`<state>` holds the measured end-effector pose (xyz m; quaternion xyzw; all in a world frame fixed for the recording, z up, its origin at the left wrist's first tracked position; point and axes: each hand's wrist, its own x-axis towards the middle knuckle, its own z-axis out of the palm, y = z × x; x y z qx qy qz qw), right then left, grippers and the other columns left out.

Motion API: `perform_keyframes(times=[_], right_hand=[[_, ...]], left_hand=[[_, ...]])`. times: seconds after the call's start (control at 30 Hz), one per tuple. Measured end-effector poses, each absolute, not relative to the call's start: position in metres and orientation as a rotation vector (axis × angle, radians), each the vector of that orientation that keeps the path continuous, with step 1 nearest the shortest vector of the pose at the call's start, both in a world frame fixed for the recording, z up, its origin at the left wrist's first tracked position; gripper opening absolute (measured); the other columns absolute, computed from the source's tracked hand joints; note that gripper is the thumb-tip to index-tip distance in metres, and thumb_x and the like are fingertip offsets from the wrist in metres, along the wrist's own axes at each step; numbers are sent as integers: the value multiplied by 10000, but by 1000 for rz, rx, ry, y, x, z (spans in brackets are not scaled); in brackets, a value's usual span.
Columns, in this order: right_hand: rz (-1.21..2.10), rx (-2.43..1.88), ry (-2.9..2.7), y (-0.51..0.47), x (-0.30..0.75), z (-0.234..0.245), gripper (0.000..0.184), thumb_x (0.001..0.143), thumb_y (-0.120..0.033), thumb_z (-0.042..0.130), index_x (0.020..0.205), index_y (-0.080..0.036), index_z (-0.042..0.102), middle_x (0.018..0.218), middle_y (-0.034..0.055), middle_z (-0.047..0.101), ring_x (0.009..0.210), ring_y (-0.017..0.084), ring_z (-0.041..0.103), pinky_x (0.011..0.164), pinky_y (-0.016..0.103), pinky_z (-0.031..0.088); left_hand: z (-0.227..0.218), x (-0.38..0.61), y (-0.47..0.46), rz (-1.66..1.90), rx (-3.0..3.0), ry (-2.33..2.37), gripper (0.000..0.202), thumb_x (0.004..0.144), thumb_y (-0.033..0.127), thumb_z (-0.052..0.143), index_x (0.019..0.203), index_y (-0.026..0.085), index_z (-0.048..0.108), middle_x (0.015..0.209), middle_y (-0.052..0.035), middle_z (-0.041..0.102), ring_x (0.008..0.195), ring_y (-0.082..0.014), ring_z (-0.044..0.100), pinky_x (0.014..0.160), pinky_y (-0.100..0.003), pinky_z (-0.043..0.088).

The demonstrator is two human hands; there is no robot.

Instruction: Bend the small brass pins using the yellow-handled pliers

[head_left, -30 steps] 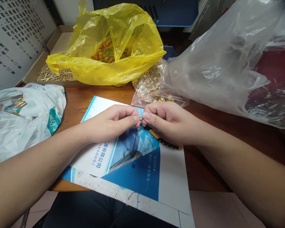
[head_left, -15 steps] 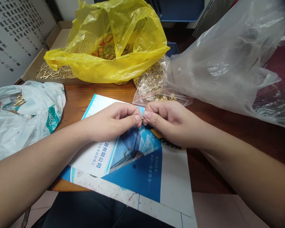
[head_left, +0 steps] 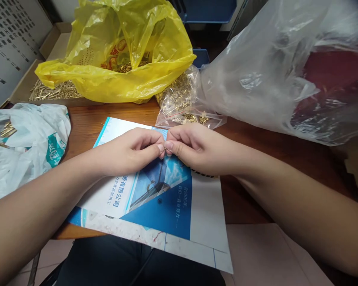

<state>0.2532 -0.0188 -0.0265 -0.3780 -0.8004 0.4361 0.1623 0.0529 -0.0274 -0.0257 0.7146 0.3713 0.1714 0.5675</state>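
Observation:
My left hand [head_left: 131, 153] and my right hand [head_left: 193, 149] meet fingertip to fingertip above a blue and white printed sheet [head_left: 161, 202]. Both are closed in a pinch on a tiny metal part [head_left: 164, 147] that barely shows between the thumbs. Just behind my right hand lies a small clear bag [head_left: 181, 105] filled with small brass pins. Both forearms rest over the wooden table [head_left: 247, 198].
A yellow plastic bag [head_left: 119, 59] with brass pins sits in a cardboard box [head_left: 26, 81] at the back. On the left lies a white bag [head_left: 24, 143] holding brass parts. A large clear bag [head_left: 280, 71] fills the right. The table's front edge is under my arms.
Both hands stay pinched together on the small part. The view has shifted, so everything sits slightly further left and lower in the picture.

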Motion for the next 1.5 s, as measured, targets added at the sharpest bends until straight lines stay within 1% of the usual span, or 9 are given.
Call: perform_keyframes(times=[0.2,0.43,0.63,0.8,0.9,1.1,1.3,1.37,1.5], right_hand=[[1345,-1078,-2279,-17,256,-24,231,920,-213,557,699,-166,511,545,-51,442,470,62,370,435,206,282],[1345,-1062,-2220,-17,259,-28,324,981,-321,498,694,-172,482,568,-44,429,491,65,362,427,199,289],[1431,-949,-2136,-17,259,-30,348,961,-359,561,679,-177,468,544,-56,416,464,54,338,417,198,263],[1431,-948,-2115,-17,258,-30,383,945,-441,599,690,-167,519,530,-55,418,470,63,343,434,202,282],[1406,-944,-2125,-17,258,-30,368,946,-427,593,697,-163,534,534,-52,426,482,68,355,451,206,297],[1281,-999,-2155,-19,256,-32,282,941,-306,550,703,-155,549,563,-38,439,507,74,361,474,217,294],[1170,-1138,-2116,-23,248,-33,279,935,-268,501,683,-157,546,608,6,513,545,98,422,485,231,305],[1145,-1167,-2097,-24,246,-34,288,935,-275,498,673,-161,531,597,7,512,533,97,414,481,236,287],[1103,-1166,-2039,-28,241,-37,330,938,-296,472,630,-178,460,550,-14,446,485,82,348,469,244,240]], left_hand=[[-24,52,-28,372,1699,873,213,915,309,550,756,167,564,675,15,496,623,-117,435,577,-232,376],[-24,52,-31,449,1667,902,216,934,287,514,766,165,575,669,25,493,628,-109,435,594,-231,382],[-24,53,-30,478,1652,896,235,942,282,511,752,165,584,659,22,512,614,-107,442,582,-234,373],[-24,54,-31,485,1645,935,230,928,298,527,751,167,593,664,21,515,625,-116,456,596,-241,391],[-24,54,-31,489,1638,936,231,929,286,522,743,163,581,667,21,510,626,-112,451,599,-239,392],[-25,58,-34,523,1644,950,225,939,293,506,765,163,565,673,24,498,616,-108,423,572,-237,359],[-25,60,-39,560,1637,1015,242,940,318,504,760,164,554,691,15,502,638,-122,425,588,-253,359],[-26,62,-41,582,1633,1044,256,946,323,495,750,165,544,690,17,496,639,-123,423,594,-255,358],[-28,65,-43,657,1657,1104,256,951,299,475,742,162,533,697,12,505,665,-126,440,619,-261,364]])
